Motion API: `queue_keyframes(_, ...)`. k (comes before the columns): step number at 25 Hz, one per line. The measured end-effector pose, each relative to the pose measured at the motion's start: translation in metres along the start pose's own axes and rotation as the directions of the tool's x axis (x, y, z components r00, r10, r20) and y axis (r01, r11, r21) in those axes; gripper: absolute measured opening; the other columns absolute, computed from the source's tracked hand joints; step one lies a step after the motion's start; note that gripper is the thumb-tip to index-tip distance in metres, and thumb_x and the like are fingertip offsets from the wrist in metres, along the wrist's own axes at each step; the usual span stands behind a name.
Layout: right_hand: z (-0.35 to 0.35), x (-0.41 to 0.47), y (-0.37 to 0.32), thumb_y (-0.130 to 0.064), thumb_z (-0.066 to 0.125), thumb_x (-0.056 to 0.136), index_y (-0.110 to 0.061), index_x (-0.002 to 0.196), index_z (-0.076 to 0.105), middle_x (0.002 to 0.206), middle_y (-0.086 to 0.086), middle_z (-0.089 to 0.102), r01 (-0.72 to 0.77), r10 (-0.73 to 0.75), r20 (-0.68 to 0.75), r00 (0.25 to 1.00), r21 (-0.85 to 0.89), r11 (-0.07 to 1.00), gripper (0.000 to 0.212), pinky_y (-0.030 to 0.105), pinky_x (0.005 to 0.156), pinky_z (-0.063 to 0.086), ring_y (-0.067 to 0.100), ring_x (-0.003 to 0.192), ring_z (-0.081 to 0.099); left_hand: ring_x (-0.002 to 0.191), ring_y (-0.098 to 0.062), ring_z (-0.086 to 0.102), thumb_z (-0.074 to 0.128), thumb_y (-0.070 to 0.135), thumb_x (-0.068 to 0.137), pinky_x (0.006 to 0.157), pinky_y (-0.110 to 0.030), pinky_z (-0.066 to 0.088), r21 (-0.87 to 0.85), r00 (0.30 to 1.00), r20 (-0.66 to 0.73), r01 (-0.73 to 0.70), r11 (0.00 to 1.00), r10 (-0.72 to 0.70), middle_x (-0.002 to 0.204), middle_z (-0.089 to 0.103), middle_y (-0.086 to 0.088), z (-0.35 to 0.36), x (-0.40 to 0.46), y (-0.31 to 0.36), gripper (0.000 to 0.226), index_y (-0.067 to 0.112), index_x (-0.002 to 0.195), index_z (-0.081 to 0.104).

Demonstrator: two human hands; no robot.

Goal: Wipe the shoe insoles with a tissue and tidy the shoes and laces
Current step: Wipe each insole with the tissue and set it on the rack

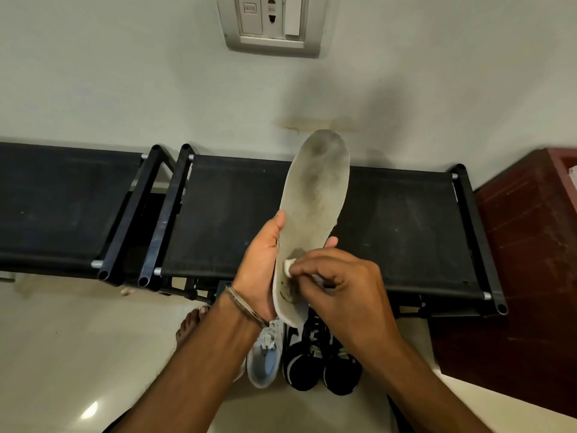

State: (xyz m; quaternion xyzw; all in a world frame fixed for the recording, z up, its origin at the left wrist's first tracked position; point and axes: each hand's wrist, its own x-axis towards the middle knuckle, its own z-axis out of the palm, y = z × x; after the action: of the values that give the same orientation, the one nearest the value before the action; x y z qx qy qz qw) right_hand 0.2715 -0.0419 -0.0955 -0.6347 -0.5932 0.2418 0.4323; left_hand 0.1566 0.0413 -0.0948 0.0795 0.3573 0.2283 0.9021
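Pale wall [125, 89] with a socket plate [271, 23], cut off at the top edge; two black fabric-topped racks [234, 214] side by side against it; dark red cabinet [524, 245] at right, partly out of view.

Insole [315, 201]: grey, soiled, held upright above the racks, heel end down. Its lower part is hidden behind the hands.

Left hand [259, 270]: curled round the insole's lower edge, thumb on the near face, fingertips showing past the far edge.

Right hand [340, 289]: fingers bunched, pinching a small white tissue [288, 264] against the insole's heel area; most of the tissue is hidden.

Floor below: a grey shoe [265, 360] and a black-and-white pair [321, 364], partly covered by the arms.
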Motion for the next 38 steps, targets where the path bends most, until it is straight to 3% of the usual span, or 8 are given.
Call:
queue_keyframes(3, 0.0, 0.002, 0.005, -0.001, 0.08, 0.077, -0.015, 0.089, 0.08, 0.092, -0.007, 0.075, -0.057, 0.046, -0.08, 0.996, -0.138, 0.989, 0.019, 0.026, 0.077, 0.059, 0.003, 0.085, 0.069, 0.119, -0.027, 0.057, 0.037, 0.059, 0.096, 0.099, -0.039, 0.05, 0.006, 0.999, -0.012, -0.039, 0.999, 0.039, 0.136, 0.059, -0.012, 0.001, 0.0, 0.002, 0.062, 0.018, 0.14, 0.051)
queue_keyframes(7, 0.004, -0.003, -0.013, -0.001, 0.077, 0.079, -0.016, 0.088, 0.08, 0.091, -0.011, 0.075, -0.117, 0.112, 0.039, 0.993, 0.153, 0.981, 0.018, 0.021, 0.08, 0.057, 0.002, 0.087, 0.07, 0.112, -0.023, 0.063, 0.041, 0.061, 0.093, 0.084, -0.038, 0.058, -0.012, 0.999, -0.042, -0.031, 0.999, 0.031, 0.133, 0.062, -0.01, 0.005, 0.001, 0.001, 0.065, 0.015, 0.136, 0.054)
queue_keyframes(12, 0.0, 0.004, 0.006, -0.001, 0.08, 0.077, -0.013, 0.089, 0.079, 0.094, -0.005, 0.075, -0.057, 0.045, -0.078, 0.996, -0.152, 0.987, 0.017, 0.028, 0.079, 0.059, 0.007, 0.087, 0.069, 0.109, -0.026, 0.063, 0.039, 0.059, 0.093, 0.09, -0.041, 0.053, 0.001, 0.998, -0.045, -0.039, 0.999, 0.039, 0.132, 0.06, -0.016, 0.007, -0.002, 0.001, 0.063, 0.015, 0.135, 0.056)
queue_keyframes(19, -0.008, 0.011, 0.019, -0.002, 0.077, 0.08, -0.015, 0.094, 0.078, 0.099, -0.005, 0.072, -0.115, 0.071, -0.198, 0.978, -0.218, 0.969, 0.019, 0.024, 0.084, 0.057, 0.007, 0.091, 0.067, 0.103, -0.026, 0.063, 0.039, 0.034, 0.099, 0.098, -0.04, 0.048, 0.084, 0.995, -0.051, -0.081, 0.993, 0.086, 0.118, 0.066, -0.015, 0.014, -0.003, -0.017, 0.045, 0.008, 0.13, 0.059)
queue_keyframes(26, 0.009, 0.002, -0.015, 0.001, 0.075, 0.08, -0.015, 0.09, 0.079, 0.093, -0.009, 0.075, -0.175, 0.16, 0.085, 0.983, 0.203, 0.963, 0.019, 0.019, 0.082, 0.056, 0.004, 0.091, 0.07, 0.108, -0.023, 0.063, 0.038, 0.058, 0.096, 0.087, -0.037, 0.055, 0.03, 0.982, -0.138, -0.126, 0.992, 0.129, 0.118, 0.068, -0.012, 0.005, 0.0, -0.003, 0.061, 0.007, 0.112, 0.069)
queue_keyframes(30, 0.003, 0.006, 0.006, -0.001, 0.078, 0.079, -0.014, 0.09, 0.08, 0.094, -0.006, 0.075, -0.096, 0.092, -0.053, 0.994, -0.078, 0.992, 0.017, 0.025, 0.081, 0.058, 0.003, 0.088, 0.069, 0.111, -0.027, 0.062, 0.034, 0.058, 0.097, 0.098, -0.042, 0.051, 0.032, 0.982, -0.112, -0.15, 0.988, 0.153, 0.12, 0.066, -0.015, 0.007, -0.001, -0.001, 0.064, 0.009, 0.131, 0.057)
queue_keyframes(35, 0.004, -0.002, -0.011, -0.003, 0.079, 0.079, -0.015, 0.09, 0.08, 0.094, -0.009, 0.075, -0.086, 0.079, 0.084, 0.993, 0.082, 0.993, 0.016, 0.02, 0.083, 0.056, 0.0, 0.092, 0.069, 0.1, -0.025, 0.065, 0.036, 0.06, 0.096, 0.109, -0.05, 0.041, 0.014, 0.976, -0.124, -0.181, 0.983, 0.181, 0.115, 0.066, -0.015, 0.004, -0.001, 0.0, 0.066, 0.01, 0.134, 0.055)
queue_keyframes(38, 0.001, 0.0, 0.001, -0.002, 0.079, 0.078, -0.015, 0.09, 0.08, 0.095, -0.007, 0.075, -0.066, 0.067, 0.01, 0.998, -0.041, 0.997, 0.017, 0.025, 0.08, 0.058, 0.002, 0.09, 0.069, 0.101, -0.025, 0.065, 0.032, 0.06, 0.097, 0.093, -0.042, 0.052, 0.033, 0.973, -0.127, -0.191, 0.981, 0.193, 0.115, 0.066, -0.014, 0.006, -0.002, 0.002, 0.066, 0.01, 0.132, 0.056)
